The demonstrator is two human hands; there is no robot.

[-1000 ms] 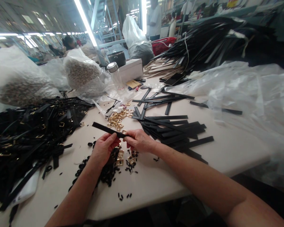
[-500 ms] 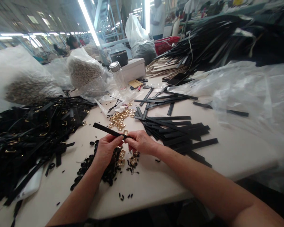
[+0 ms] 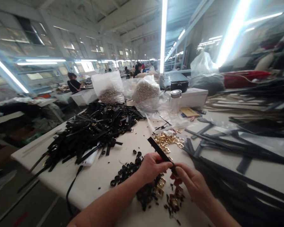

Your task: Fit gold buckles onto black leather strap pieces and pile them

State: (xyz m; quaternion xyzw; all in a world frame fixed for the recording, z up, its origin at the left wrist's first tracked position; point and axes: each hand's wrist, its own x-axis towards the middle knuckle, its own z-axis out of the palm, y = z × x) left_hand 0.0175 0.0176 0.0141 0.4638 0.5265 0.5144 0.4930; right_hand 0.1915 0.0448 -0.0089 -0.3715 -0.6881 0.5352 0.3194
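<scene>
The black strip is located right of centre in the frame, tilted, with its free end pointing to the upper left. The left hand grips the strip between thumb and fingers partway along its length. The right hand pinches the lower end of the strip; its thumb and fingers are closed on it, just beside the left hand. Gold buckles lie on the table directly beyond the strip. Black rings lie beside the left forearm, at lower centre. A pile of black straps with gold fittings occupies the left-centre of the frame. Loose black strips, blurred, extend across the right side. A lidded jar stands at upper right of centre.
</scene>
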